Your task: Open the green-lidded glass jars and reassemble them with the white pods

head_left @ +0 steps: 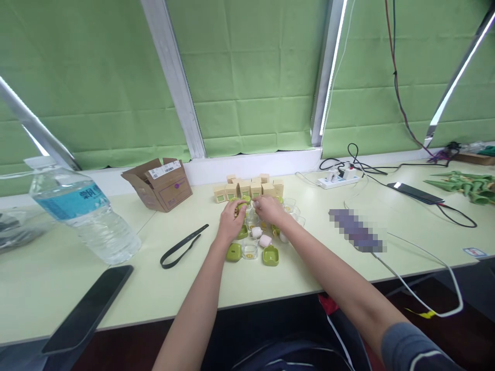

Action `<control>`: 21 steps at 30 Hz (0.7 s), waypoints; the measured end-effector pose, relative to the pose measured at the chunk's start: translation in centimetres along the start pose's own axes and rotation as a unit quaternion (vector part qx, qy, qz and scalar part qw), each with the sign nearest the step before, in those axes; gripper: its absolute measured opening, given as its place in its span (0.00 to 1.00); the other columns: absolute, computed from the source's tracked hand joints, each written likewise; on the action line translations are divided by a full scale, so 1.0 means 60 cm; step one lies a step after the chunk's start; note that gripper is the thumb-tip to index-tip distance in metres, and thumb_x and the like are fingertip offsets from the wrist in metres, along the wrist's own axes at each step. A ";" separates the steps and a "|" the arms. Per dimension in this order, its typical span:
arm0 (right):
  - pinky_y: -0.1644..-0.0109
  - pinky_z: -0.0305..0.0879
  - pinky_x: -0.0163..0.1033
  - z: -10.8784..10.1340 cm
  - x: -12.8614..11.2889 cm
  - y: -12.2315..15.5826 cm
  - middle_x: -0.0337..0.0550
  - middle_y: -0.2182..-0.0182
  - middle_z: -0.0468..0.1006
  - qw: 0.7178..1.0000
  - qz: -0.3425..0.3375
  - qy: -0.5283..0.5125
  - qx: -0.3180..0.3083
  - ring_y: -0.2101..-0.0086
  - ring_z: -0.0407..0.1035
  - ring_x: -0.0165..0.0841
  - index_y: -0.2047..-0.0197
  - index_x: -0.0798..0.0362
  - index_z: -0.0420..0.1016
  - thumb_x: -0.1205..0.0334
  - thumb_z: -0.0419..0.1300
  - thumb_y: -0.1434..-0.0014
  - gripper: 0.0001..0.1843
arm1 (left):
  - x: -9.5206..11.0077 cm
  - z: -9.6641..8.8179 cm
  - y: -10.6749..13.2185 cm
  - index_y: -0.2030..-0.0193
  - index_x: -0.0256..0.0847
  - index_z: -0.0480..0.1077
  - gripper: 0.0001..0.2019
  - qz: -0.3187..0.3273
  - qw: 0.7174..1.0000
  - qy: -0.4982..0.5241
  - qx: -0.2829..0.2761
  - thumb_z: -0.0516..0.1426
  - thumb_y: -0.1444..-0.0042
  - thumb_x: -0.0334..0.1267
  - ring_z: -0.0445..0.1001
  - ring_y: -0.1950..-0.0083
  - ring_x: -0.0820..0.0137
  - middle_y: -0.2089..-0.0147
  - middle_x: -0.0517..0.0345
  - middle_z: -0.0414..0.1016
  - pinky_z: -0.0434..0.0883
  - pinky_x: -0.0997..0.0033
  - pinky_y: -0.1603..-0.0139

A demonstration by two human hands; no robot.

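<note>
My left hand (231,222) is closed, its thumb and fingers on a small green case piece (242,205) in the far part of the cluster. Close beside it, my right hand (269,208) has its fingertips pinched together; what they hold is too small to make out. In front of the hands lie a green square lid-like piece (233,252), a clear case (249,251) with a yellow mark and an open green case half (270,255). A white rounded piece (256,232) and a pale pink one (265,240) sit between them. More clear cases (289,205) are partly hidden behind my right hand.
Small tan boxes (255,188) stand in rows behind the hands. An open cardboard box (160,185), a water bottle (85,211), a black strap (181,247) and a phone (91,306) are left. A power strip (338,179) and a white cable (410,293) are right.
</note>
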State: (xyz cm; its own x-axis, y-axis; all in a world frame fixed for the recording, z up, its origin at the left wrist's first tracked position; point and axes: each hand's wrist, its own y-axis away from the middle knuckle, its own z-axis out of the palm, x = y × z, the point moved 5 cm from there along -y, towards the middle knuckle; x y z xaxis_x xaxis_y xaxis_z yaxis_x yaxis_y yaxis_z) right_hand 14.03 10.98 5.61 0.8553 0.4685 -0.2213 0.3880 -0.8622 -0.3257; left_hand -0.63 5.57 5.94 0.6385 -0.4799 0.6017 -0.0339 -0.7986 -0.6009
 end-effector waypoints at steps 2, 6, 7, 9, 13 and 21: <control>0.49 0.65 0.42 0.001 -0.002 -0.006 0.55 0.50 0.78 1.000 -0.005 0.003 -0.006 0.50 0.71 0.44 0.45 0.53 0.73 0.70 0.56 0.40 0.20 | 0.000 0.000 0.000 0.52 0.44 0.72 0.14 0.001 1.000 -0.001 0.000 0.51 0.36 0.46 0.73 0.49 0.62 0.52 0.52 0.75 0.69 0.61 0.47; 0.50 0.66 0.40 0.004 -0.006 -0.019 0.55 0.52 0.79 1.000 -0.014 0.007 -0.019 0.51 0.72 0.43 0.47 0.54 0.75 0.73 0.56 0.42 0.19 | 0.000 0.000 0.000 0.51 0.44 0.72 0.14 -0.004 1.000 0.000 -0.002 0.51 0.36 0.45 0.73 0.49 0.62 0.51 0.51 0.74 0.69 0.60 0.47; 0.50 0.66 0.40 0.005 -0.007 -0.022 0.55 0.52 0.79 1.000 -0.016 0.009 -0.023 0.51 0.72 0.43 0.48 0.54 0.75 0.73 0.56 0.41 0.19 | 0.000 0.000 0.000 0.51 0.44 0.72 0.14 -0.005 1.000 0.000 -0.002 0.51 0.36 0.45 0.73 0.49 0.62 0.51 0.51 0.74 0.69 0.60 0.47; 0.50 0.66 0.41 0.009 -0.008 -0.028 0.56 0.53 0.80 0.999 -0.019 0.012 -0.030 0.51 0.73 0.43 0.49 0.54 0.76 0.73 0.55 0.40 0.18 | 0.000 0.000 0.000 0.51 0.44 0.72 0.14 -0.006 1.000 -0.001 -0.002 0.51 0.36 0.45 0.72 0.48 0.61 0.51 0.51 0.74 0.69 0.60 0.46; 0.51 0.67 0.43 0.020 -0.008 -0.035 0.56 0.55 0.80 0.998 -0.023 0.015 -0.051 0.52 0.74 0.45 0.49 0.54 0.77 0.71 0.56 0.41 0.17 | 0.002 -0.001 -0.001 0.51 0.44 0.72 0.14 -0.004 1.000 -0.003 -0.004 0.51 0.36 0.44 0.72 0.48 0.62 0.51 0.51 0.74 0.69 0.59 0.46; 0.49 0.67 0.41 0.031 -0.002 -0.036 0.54 0.51 0.79 0.997 -0.040 -0.005 -0.069 0.50 0.73 0.43 0.42 0.53 0.73 0.67 0.58 0.42 0.23 | 0.004 0.000 0.000 0.50 0.44 0.72 0.13 -0.004 1.000 -0.004 -0.006 0.51 0.36 0.44 0.73 0.49 0.62 0.50 0.51 0.75 0.70 0.61 0.48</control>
State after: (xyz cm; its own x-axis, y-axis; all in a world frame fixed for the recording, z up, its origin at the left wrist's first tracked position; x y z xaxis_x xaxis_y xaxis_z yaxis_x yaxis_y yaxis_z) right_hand 12.47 13.11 4.65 0.8162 0.5387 -0.2090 0.4996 -0.8396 -0.2131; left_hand -0.48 5.44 6.09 0.6448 -0.4703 0.6025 -0.0371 -0.8066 -0.5900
